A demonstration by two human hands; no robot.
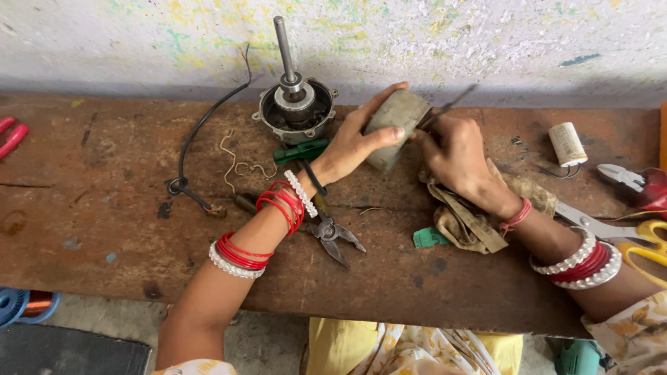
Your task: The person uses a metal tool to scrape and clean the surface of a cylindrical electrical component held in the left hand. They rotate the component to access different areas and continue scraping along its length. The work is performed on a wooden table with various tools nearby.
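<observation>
My left hand (358,139) grips a grey cylindrical metal part (397,119), held tilted above the wooden bench (104,229). My right hand (455,153) is closed on a thin dark tool (451,106) whose tip meets the part's right end. Both wrists carry red and white bangles. Just behind my left hand stands a round fan motor (295,107) with its steel shaft pointing up and a black wire (201,128) running off to the left.
Open pliers (332,232) lie under my left forearm, by a green-handled tool (302,151). A dirty cloth (472,219) sits under my right wrist. A white capacitor (567,144), cutters (625,177) and yellow scissors (643,243) lie right; red handles (10,135) far left.
</observation>
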